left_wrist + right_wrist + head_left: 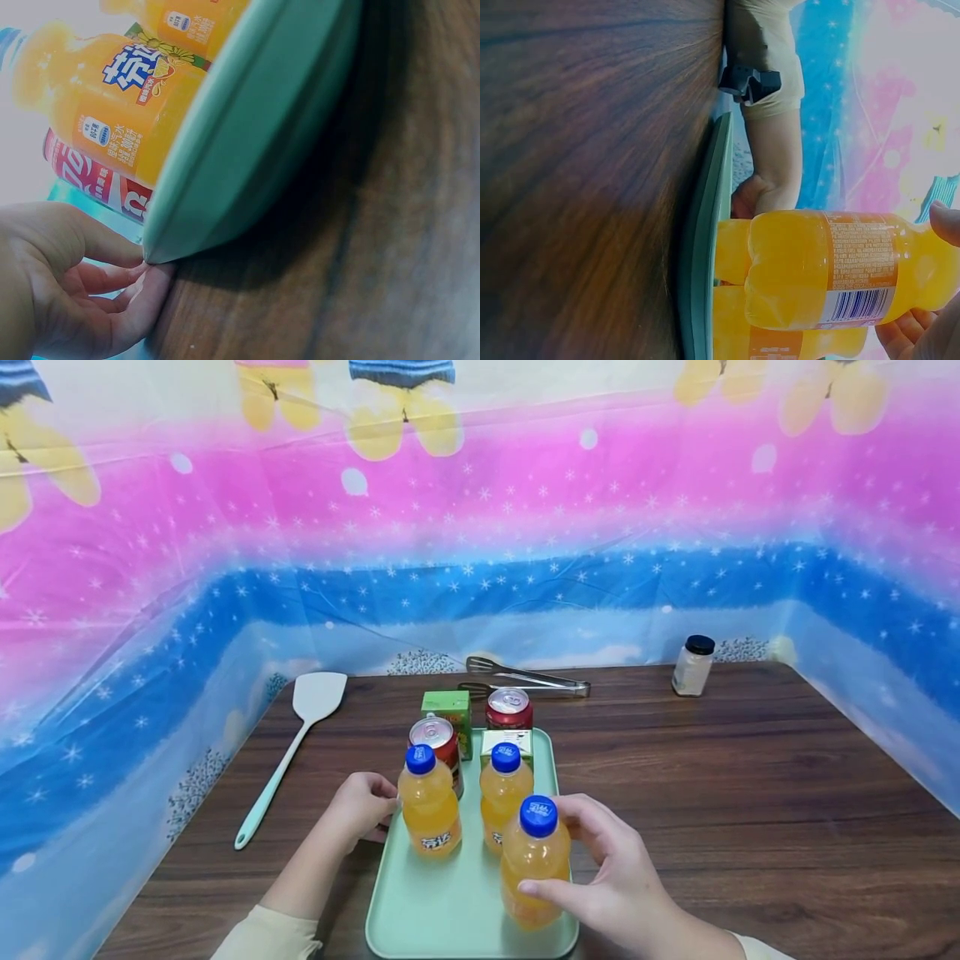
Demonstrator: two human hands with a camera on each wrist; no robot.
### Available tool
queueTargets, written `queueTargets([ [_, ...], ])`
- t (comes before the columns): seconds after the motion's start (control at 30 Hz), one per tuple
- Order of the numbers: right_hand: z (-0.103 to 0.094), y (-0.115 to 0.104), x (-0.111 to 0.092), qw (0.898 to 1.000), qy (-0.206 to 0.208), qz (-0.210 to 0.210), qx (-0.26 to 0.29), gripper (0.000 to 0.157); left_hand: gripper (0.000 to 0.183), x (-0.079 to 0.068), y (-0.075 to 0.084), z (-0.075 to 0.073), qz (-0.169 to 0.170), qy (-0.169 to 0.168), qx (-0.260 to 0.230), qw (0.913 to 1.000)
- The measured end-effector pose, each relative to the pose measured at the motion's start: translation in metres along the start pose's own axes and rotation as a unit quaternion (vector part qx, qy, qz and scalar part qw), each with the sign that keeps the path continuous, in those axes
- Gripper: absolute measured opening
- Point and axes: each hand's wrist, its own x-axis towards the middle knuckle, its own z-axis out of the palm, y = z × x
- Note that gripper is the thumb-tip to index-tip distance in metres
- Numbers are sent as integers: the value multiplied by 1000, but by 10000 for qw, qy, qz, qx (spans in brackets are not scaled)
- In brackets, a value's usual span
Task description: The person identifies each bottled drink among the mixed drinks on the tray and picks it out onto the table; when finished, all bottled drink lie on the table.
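My right hand grips an orange soda bottle with a blue cap, thumb on the near side. In the right wrist view that bottle hangs slightly above the tray, its base higher than its neighbours'. With thumb and fingers my left hand pinches the left rim of the mint-green tray; the left wrist view shows this grip at the tray edge. Two similar bottles, left and right, stand upright on the tray. Behind them are two red soda cans and two drink cartons, one green.
A white turner with a pale green handle lies left of the tray. Metal tongs lie behind it. At the back right stands a black-lidded jar. Patterned cloth surrounds the wooden table.
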Motion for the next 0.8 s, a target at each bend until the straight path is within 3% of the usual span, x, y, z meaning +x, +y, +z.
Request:
queueTargets([
  [0.8,-11,3,-3,9998,87,49,-171,56,10,2,-1,1,106,45,63,9999],
])
